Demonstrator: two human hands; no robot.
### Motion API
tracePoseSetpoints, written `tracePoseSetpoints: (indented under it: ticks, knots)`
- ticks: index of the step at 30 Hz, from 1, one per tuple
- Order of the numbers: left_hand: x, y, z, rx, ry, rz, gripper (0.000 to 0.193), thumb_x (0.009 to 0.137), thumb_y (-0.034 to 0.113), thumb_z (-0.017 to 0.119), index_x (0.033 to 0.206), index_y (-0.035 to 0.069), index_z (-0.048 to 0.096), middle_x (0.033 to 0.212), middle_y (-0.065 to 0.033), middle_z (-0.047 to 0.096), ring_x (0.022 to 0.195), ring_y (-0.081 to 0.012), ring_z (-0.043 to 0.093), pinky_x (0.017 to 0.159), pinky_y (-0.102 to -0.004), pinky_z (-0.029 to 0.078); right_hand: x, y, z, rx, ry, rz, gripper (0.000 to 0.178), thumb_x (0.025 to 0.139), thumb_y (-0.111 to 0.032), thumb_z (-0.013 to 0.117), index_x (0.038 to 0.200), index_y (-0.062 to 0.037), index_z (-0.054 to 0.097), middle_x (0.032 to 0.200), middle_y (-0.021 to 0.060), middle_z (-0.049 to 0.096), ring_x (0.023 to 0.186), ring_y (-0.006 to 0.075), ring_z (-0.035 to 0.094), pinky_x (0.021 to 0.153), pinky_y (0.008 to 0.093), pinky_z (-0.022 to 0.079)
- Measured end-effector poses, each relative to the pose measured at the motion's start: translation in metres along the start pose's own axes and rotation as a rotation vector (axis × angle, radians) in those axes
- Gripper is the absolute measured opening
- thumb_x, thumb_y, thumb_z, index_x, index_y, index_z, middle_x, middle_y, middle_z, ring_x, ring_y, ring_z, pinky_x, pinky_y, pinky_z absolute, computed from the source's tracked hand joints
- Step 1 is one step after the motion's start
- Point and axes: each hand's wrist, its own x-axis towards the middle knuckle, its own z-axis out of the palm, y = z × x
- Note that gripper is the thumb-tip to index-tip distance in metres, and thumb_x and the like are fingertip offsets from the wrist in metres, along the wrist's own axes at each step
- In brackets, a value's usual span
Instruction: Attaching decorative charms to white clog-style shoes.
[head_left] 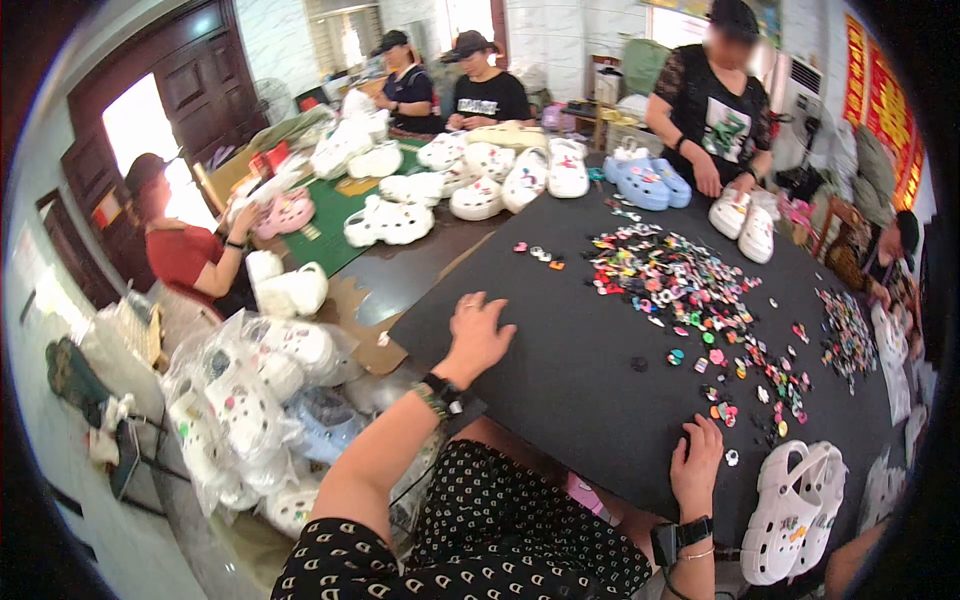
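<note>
My left hand (480,336) rests near the left edge of the black tabletop (520,400), fingers spread and nothing in it. Closer to the front edge lies my right hand (696,464), palm down with fingers loosely bent and apart, holding nothing. A small white shoe charm (732,458) sits just right of it. Beside that, a pair of white clogs (785,515) decorated with colourful charms stands at the near right. Beyond my right hand, a large heap of mixed shoe charms (675,275) spreads across the table, with loose ones trailing toward me.
Several white clogs (480,195) and a blue pair (645,182) line the far edge. A person across the table handles white clogs (745,222). A smaller charm heap (848,335) lies at right. Bagged clogs (245,410) pile up at left. Other people sit around the tables.
</note>
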Motion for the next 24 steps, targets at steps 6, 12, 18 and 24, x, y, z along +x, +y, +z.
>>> tracePoseSetpoints:
  ticks: [6,12,18,24]
  knots:
    - [-0.024,0.029,0.028,0.066,-0.118,-0.097,0.053,0.088,0.037,0.064,0.132,0.008,0.055,0.141,-0.028,0.043,0.134,-0.0438,0.037,0.109,-0.0613,0.026,-0.003,0.004,0.003,-0.028,-0.02,-0.011,0.026,0.086,-0.003,0.057,0.112,-0.0016,0.056,0.13,0.0177,0.052,0.127,0.0376,0.044,0.106,0.0487,0.035]
    - [-0.029,0.04,0.02,0.091,-0.161,-0.065,0.047,0.095,0.033,0.054,0.134,0.006,0.053,0.143,-0.0252,0.042,0.138,-0.0406,0.032,0.111,-0.0646,0.021,-0.002,0.005,0.004,-0.034,-0.025,-0.033,0.026,0.086,-0.001,0.057,0.112,-0.0007,0.056,0.13,0.0186,0.052,0.125,0.0381,0.046,0.106,0.0481,0.036]
    - [-0.03,0.037,0.025,0.084,-0.174,-0.047,0.048,0.096,0.033,0.054,0.134,0.005,0.053,0.144,-0.0251,0.041,0.138,-0.0403,0.032,0.111,-0.0647,0.02,-0.002,0.008,0.004,-0.042,-0.023,-0.047,0.027,0.085,0.0,0.056,0.113,0.0003,0.055,0.129,0.0198,0.053,0.123,0.039,0.047,0.105,0.0484,0.036]
    - [-0.031,0.034,0.029,0.063,-0.081,-0.028,0.044,0.092,0.032,0.058,0.128,0.006,0.058,0.14,-0.0219,0.046,0.136,-0.0402,0.035,0.11,-0.0664,0.02,-0.001,0.009,0.005,-0.057,-0.014,-0.057,0.027,0.085,0.001,0.055,0.112,0.0016,0.055,0.128,0.0207,0.053,0.122,0.0399,0.048,0.105,0.0485,0.036]
